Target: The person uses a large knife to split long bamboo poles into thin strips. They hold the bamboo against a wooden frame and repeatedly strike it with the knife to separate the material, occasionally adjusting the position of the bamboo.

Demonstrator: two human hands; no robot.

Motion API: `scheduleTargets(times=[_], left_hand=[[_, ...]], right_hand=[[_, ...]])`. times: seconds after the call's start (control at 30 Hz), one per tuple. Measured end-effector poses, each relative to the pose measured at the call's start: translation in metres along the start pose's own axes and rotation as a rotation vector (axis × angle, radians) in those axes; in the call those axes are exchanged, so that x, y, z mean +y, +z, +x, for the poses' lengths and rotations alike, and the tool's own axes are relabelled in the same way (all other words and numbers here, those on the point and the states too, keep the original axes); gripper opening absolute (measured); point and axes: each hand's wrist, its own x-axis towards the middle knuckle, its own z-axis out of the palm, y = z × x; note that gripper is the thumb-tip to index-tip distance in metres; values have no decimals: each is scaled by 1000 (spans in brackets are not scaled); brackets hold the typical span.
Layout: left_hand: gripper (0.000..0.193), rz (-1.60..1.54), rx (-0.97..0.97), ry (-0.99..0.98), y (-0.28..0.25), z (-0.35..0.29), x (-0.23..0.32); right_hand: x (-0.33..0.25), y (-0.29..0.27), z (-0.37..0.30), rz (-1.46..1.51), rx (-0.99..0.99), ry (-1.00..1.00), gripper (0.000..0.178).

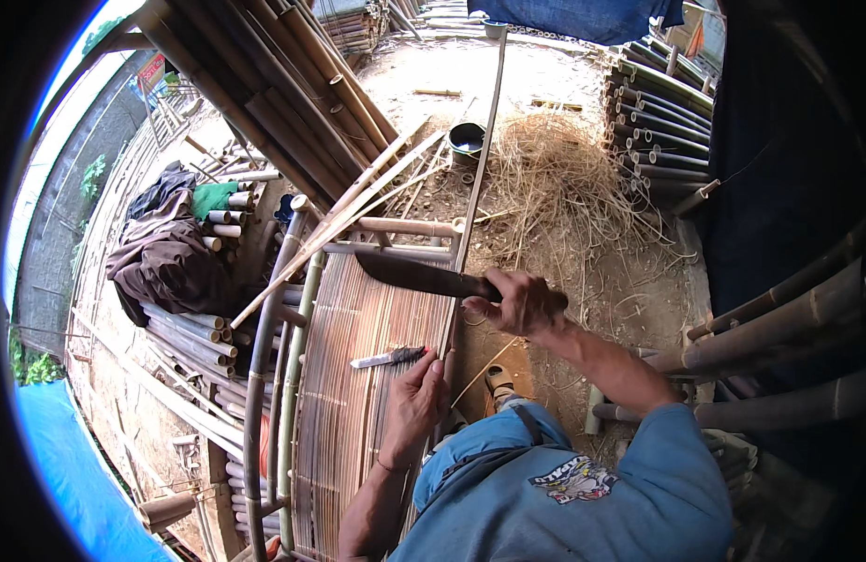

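Note:
My right hand is closed round the handle of a machete. The dark, broad machete blade points left, passing over the slatted bamboo bench and crossing a long bamboo strip. Whether the edge touches the strip, I cannot tell. My left hand is closed on the near end of this strip, at the bench's right side. Beside its fingers, on the slats, lies a small knife with a pale blade and a dark wrapped handle.
Beyond the bench are a dark bucket and a heap of shavings. Thick bamboo poles lean at the upper left, with pale split strips below. More poles are stacked right. A dark cloth covers poles at left.

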Motion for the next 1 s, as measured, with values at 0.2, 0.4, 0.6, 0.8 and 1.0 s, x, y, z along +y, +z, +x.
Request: scheduleTargets(times=[0.2,0.4,0.6,0.8,1.0], left_hand=[[33,50,37,27,2,-10,-5],[30,-31,14,18,0,-10,-13],[38,32,-39,-128,-8,-62,-30],[35,98,14,10,-23,-50,-39],[35,180,-4,25,-16,-64,-32]], right_hand=[[12,4,-6,62,-47,15,62],[-9,-4,-7,-1,62,-220,63],[116,-43,43,-54,15,461,65],[40,-19,12,-25,-87,-47,69],[76,-35,31,-39,-47,300,68]])
